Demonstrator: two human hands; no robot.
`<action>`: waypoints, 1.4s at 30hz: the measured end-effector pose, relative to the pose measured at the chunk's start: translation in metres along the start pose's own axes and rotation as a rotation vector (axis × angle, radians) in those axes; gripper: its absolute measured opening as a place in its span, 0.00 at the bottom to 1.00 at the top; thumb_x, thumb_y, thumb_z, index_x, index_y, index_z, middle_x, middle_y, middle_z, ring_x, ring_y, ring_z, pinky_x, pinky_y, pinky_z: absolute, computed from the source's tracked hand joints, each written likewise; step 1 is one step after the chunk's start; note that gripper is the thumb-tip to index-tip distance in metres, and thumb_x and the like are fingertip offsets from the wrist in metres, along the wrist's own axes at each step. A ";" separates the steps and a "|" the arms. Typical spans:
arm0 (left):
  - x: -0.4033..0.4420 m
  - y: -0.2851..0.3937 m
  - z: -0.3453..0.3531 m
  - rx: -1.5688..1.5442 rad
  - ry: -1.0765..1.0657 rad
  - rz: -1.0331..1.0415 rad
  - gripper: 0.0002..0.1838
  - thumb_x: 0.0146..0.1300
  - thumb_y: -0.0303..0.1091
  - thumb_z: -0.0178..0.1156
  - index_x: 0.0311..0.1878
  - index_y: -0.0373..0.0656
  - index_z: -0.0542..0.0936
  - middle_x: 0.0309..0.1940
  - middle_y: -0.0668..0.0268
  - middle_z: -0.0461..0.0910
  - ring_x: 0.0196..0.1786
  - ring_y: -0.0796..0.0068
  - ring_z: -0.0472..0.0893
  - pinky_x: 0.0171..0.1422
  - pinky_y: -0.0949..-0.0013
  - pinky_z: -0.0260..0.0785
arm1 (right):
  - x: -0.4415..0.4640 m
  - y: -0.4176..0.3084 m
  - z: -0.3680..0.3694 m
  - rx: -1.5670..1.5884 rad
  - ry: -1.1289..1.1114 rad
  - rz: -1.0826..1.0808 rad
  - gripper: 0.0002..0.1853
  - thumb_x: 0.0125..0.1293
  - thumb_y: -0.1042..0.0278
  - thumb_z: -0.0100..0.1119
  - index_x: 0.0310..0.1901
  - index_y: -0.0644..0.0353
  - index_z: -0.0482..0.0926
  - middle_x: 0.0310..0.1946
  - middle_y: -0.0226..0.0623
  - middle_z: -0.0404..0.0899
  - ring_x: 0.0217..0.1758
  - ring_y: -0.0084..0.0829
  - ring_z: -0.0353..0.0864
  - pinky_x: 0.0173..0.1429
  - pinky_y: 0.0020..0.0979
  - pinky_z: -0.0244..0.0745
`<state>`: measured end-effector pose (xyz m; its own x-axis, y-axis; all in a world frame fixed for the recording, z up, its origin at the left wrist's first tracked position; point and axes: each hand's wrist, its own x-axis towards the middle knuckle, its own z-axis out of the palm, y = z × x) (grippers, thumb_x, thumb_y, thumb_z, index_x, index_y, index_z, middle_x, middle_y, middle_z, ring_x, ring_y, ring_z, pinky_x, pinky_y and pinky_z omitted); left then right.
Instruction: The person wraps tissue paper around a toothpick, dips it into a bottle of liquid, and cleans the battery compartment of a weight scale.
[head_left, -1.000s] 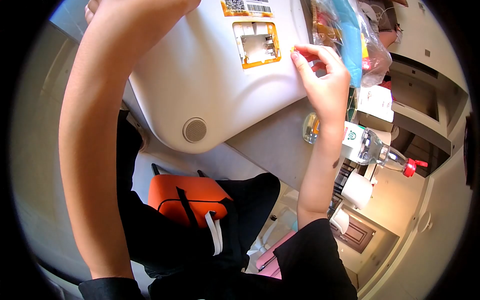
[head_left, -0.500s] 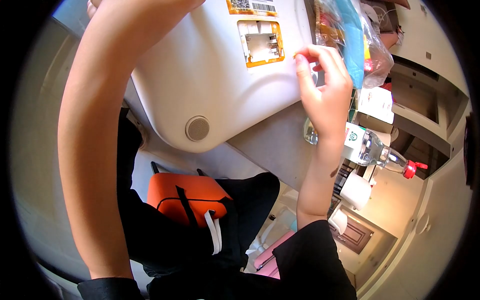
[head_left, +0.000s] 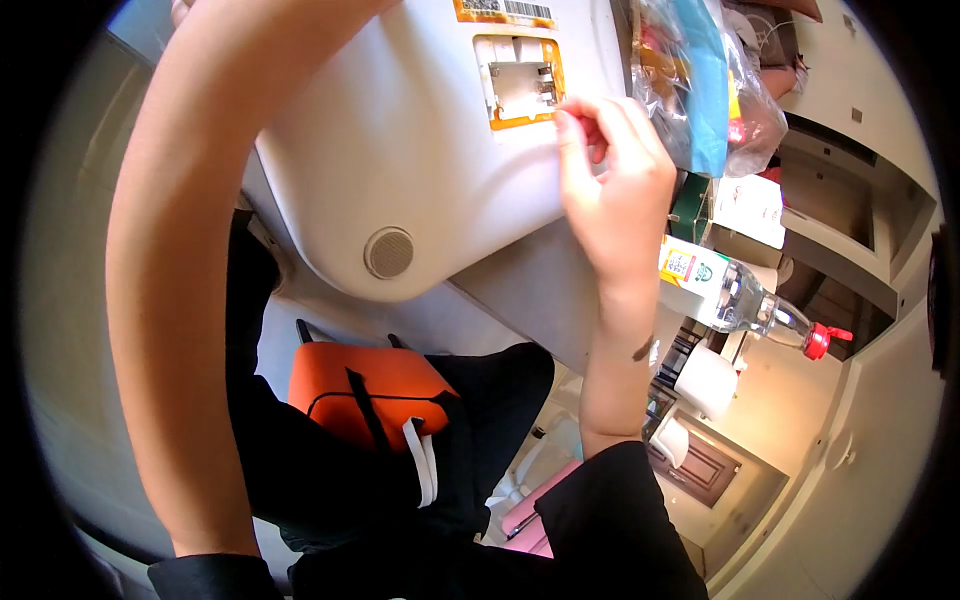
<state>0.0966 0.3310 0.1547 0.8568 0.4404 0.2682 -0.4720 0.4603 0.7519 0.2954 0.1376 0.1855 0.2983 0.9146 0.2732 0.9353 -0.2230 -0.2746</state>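
Note:
A white, rounded device (head_left: 400, 190) lies with a round grey mesh-like pad (head_left: 388, 253) near its corner. An open battery compartment (head_left: 522, 88) in it shows metal contacts and an orange-brown stained rim. My right hand (head_left: 615, 180) is beside the compartment's right edge, thumb and forefinger pinched. Whatever is between these fingertips is too small to make out. My left arm (head_left: 180, 280) reaches up over the device's left side. The top edge of the view cuts off most of my left hand, so its grip is hidden. A barcode label (head_left: 505, 10) sits above the compartment.
Plastic bags (head_left: 700, 85) lie at the upper right beside the device. A clear bottle with a red cap (head_left: 745, 300) is right of my right wrist. An orange case (head_left: 370, 390) rests by my lap. A pink object (head_left: 540, 500) is lower down.
My right hand has moved left, from beside the compartment to its lower right edge, still pinched. The view has shifted slightly, and more of the bottle's label shows.

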 end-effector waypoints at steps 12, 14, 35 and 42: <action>0.033 -0.010 0.082 1.038 0.879 -0.290 0.36 0.47 0.25 0.61 0.63 0.38 0.61 0.55 0.47 0.60 0.57 0.48 0.72 0.62 0.61 0.72 | 0.003 -0.002 -0.002 -0.050 -0.033 0.037 0.02 0.58 0.78 0.57 0.33 0.66 0.76 0.32 0.46 0.76 0.36 0.46 0.77 0.42 0.39 0.72; 0.034 -0.022 0.080 1.259 0.943 -0.204 0.36 0.47 0.24 0.61 0.63 0.37 0.61 0.56 0.47 0.60 0.57 0.48 0.72 0.61 0.61 0.73 | 0.003 -0.008 -0.002 -0.027 -0.053 0.023 0.02 0.58 0.78 0.57 0.33 0.66 0.77 0.32 0.46 0.76 0.36 0.46 0.76 0.42 0.39 0.72; 0.027 -0.012 0.071 1.068 0.824 -0.163 0.36 0.45 0.25 0.60 0.62 0.35 0.62 0.54 0.45 0.61 0.57 0.47 0.71 0.60 0.60 0.71 | 0.007 -0.009 -0.006 -0.128 -0.054 0.104 0.04 0.58 0.76 0.61 0.34 0.67 0.79 0.25 0.37 0.77 0.25 0.24 0.75 0.34 0.24 0.71; 0.029 -0.026 0.061 1.341 0.877 -0.041 0.36 0.45 0.24 0.61 0.62 0.34 0.63 0.53 0.44 0.66 0.54 0.50 0.74 0.55 0.61 0.73 | 0.009 -0.004 -0.008 -0.099 -0.082 0.082 0.03 0.56 0.78 0.56 0.30 0.68 0.77 0.28 0.48 0.78 0.32 0.45 0.79 0.41 0.39 0.74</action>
<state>0.1461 0.2853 0.1797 0.2620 0.9484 0.1787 0.4668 -0.2866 0.8366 0.2957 0.1443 0.1967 0.3613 0.9156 0.1763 0.9240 -0.3262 -0.1994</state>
